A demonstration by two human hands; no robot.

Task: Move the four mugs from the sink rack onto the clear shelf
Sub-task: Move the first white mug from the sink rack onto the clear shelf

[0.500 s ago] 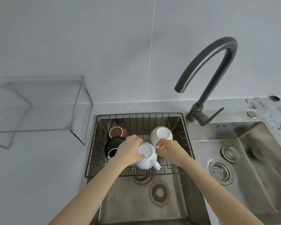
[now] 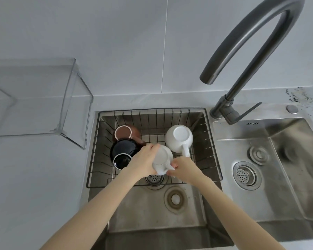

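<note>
A wire sink rack (image 2: 213, 154) hangs in the left sink basin. In it lie a brown mug (image 2: 124, 132), a black mug (image 2: 123, 152) in front of it, and an upside-down white mug (image 2: 179, 138) at the right. A second white mug (image 2: 162, 159) is upside down in the rack's middle. My left hand (image 2: 145, 161) wraps its body from the left. My right hand (image 2: 185, 168) pinches its handle from the right. The clear shelf (image 2: 43, 98) stands on the counter at the left, with nothing on it.
A dark arched faucet (image 2: 242, 60) rises right of the rack, its spout hanging above the rack's right side. A second steel basin (image 2: 278, 168) with a drain lies to the right. The grey counter (image 2: 34, 177) spreads left of the sink.
My right hand has shifted from the mug's rim to its handle. The held white mug has turned slightly, its handle now in my right fingers.
</note>
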